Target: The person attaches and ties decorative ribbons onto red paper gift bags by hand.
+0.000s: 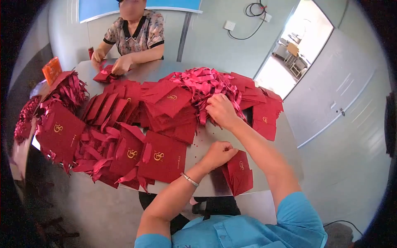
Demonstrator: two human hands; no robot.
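My left hand is closed at the top edge of a small red bag with a gold logo, near the table's front edge; its fingertips pinch there. Farther up, my right hand reaches into a heap of red ribbons, its fingers bent and closed against the ribbons. What the right fingertips hold is too hidden to name. Left of my left hand, a large red bag with a gold logo lies flat beside other bags with ribbon handles.
Across the table a co-worker handles a red bag. Stacked red bags fill the middle, and more lie right of the ribbons. An orange packet stands at the far left.
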